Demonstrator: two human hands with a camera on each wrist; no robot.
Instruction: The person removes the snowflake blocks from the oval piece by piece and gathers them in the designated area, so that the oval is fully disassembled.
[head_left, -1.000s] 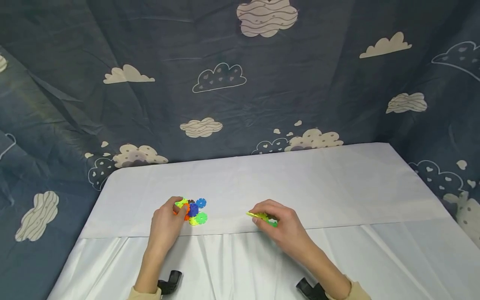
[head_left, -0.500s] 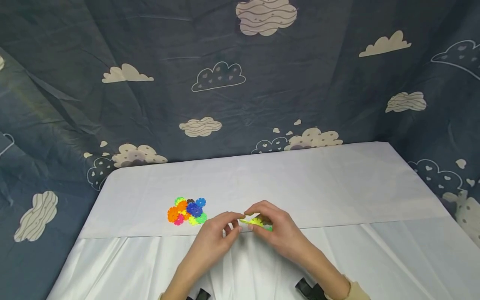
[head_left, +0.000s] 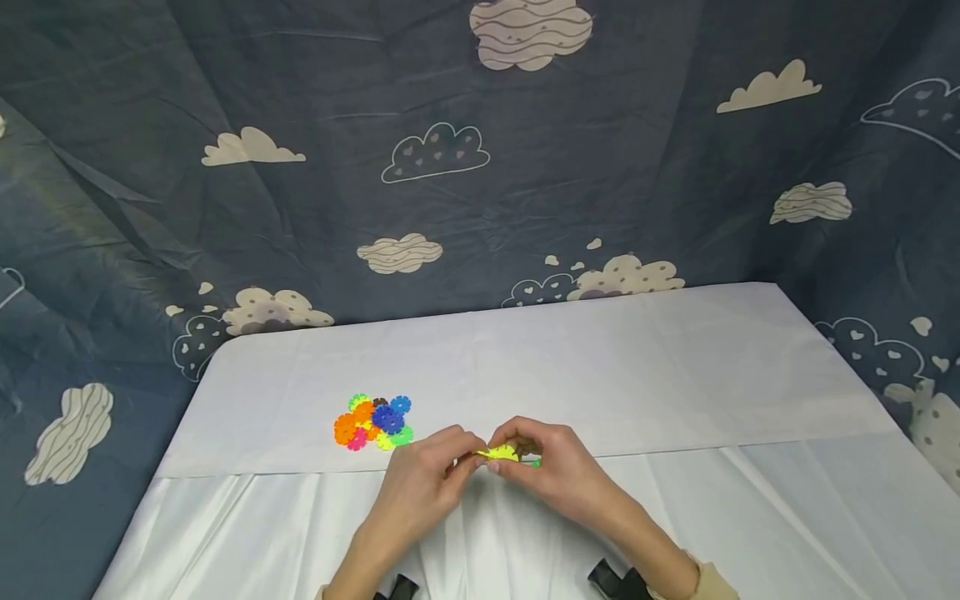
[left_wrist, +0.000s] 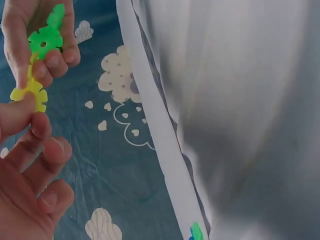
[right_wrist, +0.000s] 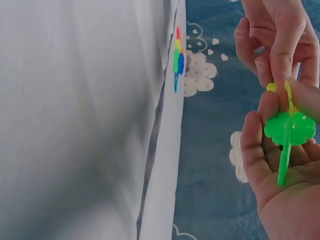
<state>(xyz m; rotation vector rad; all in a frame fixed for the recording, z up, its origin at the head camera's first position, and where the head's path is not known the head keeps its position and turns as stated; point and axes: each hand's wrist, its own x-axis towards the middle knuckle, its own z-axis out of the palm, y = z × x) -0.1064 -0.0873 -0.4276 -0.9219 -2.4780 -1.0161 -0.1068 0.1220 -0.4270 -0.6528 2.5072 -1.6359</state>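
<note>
In the head view both hands meet just in front of the table's middle. My left hand pinches a yellow notched disc between thumb and finger, as the left wrist view shows. My right hand holds the same small chain by its other part. In it, a flat green notched disc is slotted to another green disc seen edge-on, which lies along the right palm. A yellow edge joins the flat green disc. The fingertips partly hide the yellow pieces, so how many there are I cannot tell.
A loose pile of notched discs, orange, blue, green, yellow, pink and dark, lies left of the hands on the white-covered table. Behind hangs a dark blue curtain with clouds. Black wrist mounts sit under the forearms.
My left hand has left the pile and moved right to meet the right hand, and now pinches a yellow disc there. The right hand has shifted slightly toward the body, still holding the chain.
</note>
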